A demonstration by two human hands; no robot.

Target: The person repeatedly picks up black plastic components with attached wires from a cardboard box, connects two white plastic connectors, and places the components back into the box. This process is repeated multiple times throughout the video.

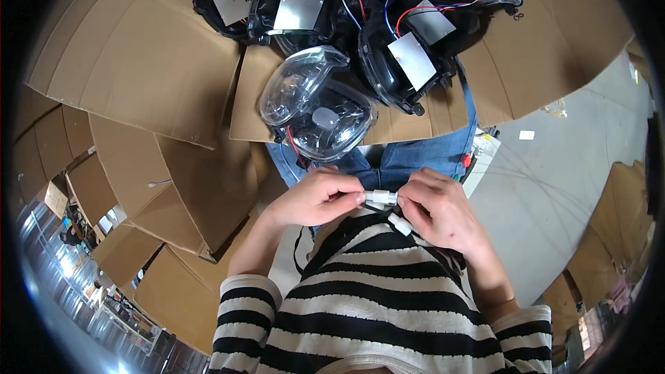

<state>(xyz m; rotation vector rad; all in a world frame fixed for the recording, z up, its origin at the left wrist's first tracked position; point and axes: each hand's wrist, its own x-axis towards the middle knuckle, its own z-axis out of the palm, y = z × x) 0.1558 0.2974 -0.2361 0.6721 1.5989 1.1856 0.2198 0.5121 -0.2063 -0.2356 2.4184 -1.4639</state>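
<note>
Close in front of my striped shirt, both hands meet at a white wire connector (381, 198). My left hand (315, 197) is closed, its thumb and forefinger pinching the connector's left end. On the other end, the fingertips of my right hand (443, 209) are closed too. A second white connector (400, 224) hangs just below, beside the right fingers, with dark cable near it. Whether the pinched connector is one piece or two joined halves, I cannot tell. Just beyond my left hand lies a clear-lensed headlight (325, 121) with a red wire trailing toward that hand.
Several black headlight housings (395, 62) with silver plates and red, blue and white wires lie on cardboard (547, 48) at the far side. Open cardboard boxes (138, 180) stand to the left. At the right is grey floor (526, 194), with more cardboard (613, 215) at its edge.
</note>
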